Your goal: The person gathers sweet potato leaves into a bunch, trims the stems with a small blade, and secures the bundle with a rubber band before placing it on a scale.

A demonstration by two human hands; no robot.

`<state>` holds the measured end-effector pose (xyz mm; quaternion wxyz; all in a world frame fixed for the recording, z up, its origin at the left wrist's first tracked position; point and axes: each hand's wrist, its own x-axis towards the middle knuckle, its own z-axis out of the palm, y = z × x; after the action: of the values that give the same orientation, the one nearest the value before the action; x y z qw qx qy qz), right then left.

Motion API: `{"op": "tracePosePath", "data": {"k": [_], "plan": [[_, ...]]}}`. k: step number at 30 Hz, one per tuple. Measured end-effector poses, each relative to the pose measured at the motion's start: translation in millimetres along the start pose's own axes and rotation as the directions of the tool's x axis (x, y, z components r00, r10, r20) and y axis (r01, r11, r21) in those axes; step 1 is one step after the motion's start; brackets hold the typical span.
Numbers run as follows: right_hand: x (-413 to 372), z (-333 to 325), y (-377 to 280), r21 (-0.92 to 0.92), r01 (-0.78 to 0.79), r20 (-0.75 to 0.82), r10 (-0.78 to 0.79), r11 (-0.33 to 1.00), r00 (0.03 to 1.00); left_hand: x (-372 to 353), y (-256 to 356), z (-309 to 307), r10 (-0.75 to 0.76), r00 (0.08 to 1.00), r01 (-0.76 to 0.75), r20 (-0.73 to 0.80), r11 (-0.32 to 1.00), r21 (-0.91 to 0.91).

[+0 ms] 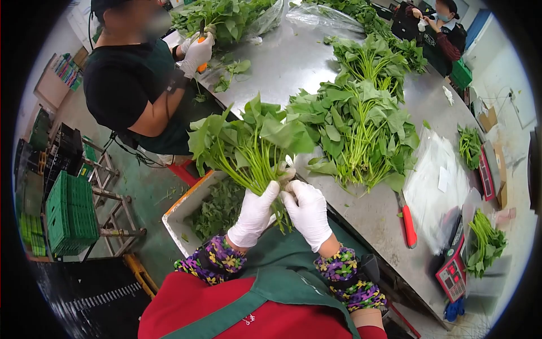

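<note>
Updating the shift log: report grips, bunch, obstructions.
Left grip round the stems of the leafy-greens bunch. Right grip at the lower stems. Nothing visibly blocking either.

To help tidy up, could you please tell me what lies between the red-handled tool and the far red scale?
A flat pile of clear plastic lies between the red-handled tool and the far red scale, in the head view.

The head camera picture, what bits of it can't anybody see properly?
Head view: part of the leafy bunch, hidden behind the gloved left hand and right hand.
Head view: the bottom of the white bin, covered by loose leaves.
Head view: the markings on the nearer red scale, too small to read.
Head view: the red shirt, cut off by the lower edge.
</note>
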<state>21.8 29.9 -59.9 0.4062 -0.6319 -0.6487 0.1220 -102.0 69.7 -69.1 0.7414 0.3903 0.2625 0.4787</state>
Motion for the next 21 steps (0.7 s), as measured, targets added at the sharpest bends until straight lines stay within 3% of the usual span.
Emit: {"op": "tracePosePath", "data": {"k": [3,6,8,10,13,14,16,17,18,19,20,21], "plan": [[-4,5,5,-0.004,-0.018,0.035,0.018,1.0,0.999,-2,-4,0,0.044,0.999,-0.044,0.001,0.999,0.002],[-4,3,6,-0.003,-0.001,0.024,0.001,1.0,1.0,0,-3,-5,-0.005,1.0,0.005,-0.02,1.0,0.005],[-1,-7,4,-0.003,0.023,0.003,-0.023,1.0,1.0,-1,5,1,-0.028,0.993,0.032,-0.111,0.999,0.036],[2,-14,2,-0.005,-0.008,-0.001,0.008,1.0,1.0,2,5,0,0.049,0.993,-0.037,-0.111,0.993,0.115],[11,-28,-12,0.1,0.006,-0.111,0.006,0.995,0.994,2,11,-6,-0.05,0.99,0.074,-0.135,0.981,0.177],[13,-29,-12,0.093,-0.003,-0.124,0.015,0.996,0.992,1,11,-8,-0.054,0.992,0.088,-0.111,0.939,0.333],[17,-33,-14,-0.134,0.24,-0.057,-0.249,0.961,0.967,-3,8,-8,-0.082,0.996,0.093,-0.045,0.783,0.615],[17,-29,-22,-0.026,-0.064,0.027,0.065,0.998,0.997,-8,-10,-14,0.064,0.997,-0.071,0.033,0.807,0.587],[11,-24,-26,-0.044,-0.103,0.004,0.103,0.994,0.995,-12,-32,-38,-0.016,0.969,0.034,0.246,0.997,-0.069],[5,-19,-28,0.515,-0.272,0.067,0.279,0.813,0.958,-14,-48,-65,-0.075,0.929,-0.001,0.362,0.979,0.203],[1,-19,-28,0.887,-0.324,0.195,0.369,0.33,0.909,-14,-57,-79,-0.148,0.877,-0.084,0.458,0.89,0.448],[8,-24,-24,0.514,-0.137,0.011,0.153,0.847,0.988,-16,-23,-35,0.163,0.864,-0.494,0.476,0.455,0.741]]}}
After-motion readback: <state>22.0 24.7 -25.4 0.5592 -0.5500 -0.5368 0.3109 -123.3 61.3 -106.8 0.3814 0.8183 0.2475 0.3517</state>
